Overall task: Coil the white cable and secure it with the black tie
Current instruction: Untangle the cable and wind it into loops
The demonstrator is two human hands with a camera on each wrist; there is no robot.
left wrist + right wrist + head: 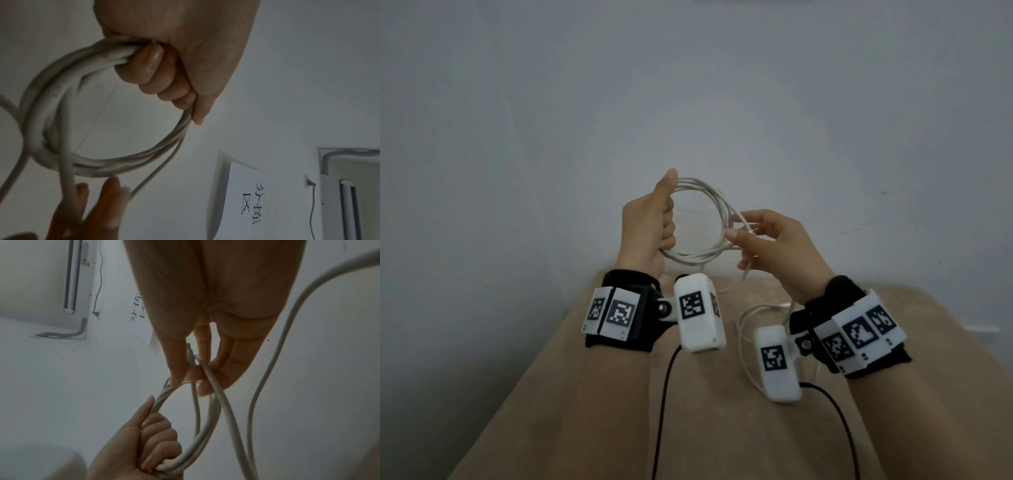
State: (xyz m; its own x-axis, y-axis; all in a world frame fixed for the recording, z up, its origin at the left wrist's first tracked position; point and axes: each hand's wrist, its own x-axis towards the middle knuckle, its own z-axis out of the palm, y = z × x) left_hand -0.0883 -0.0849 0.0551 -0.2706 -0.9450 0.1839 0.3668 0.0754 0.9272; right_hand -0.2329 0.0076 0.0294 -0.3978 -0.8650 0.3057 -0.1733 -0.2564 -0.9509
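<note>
The white cable [720, 212] is wound into a round coil of several turns, held up in front of the wall. My left hand [666, 219] grips the coil's left side in a fist [156, 73], thumb up. At the coil's right side my right hand [744, 230] pinches a strand near the cable's plug end [190, 353], with the fingers [205, 369] curled round it. A loose length of cable [741, 335] hangs from the right hand down to the table. No black tie shows in any view.
A beige table top [688, 421] lies below my hands, against a plain pale wall. Black leads [664, 394] from the wrist cameras run across it. A paper sign [246, 194] and an air conditioner [347, 207] hang higher on the wall.
</note>
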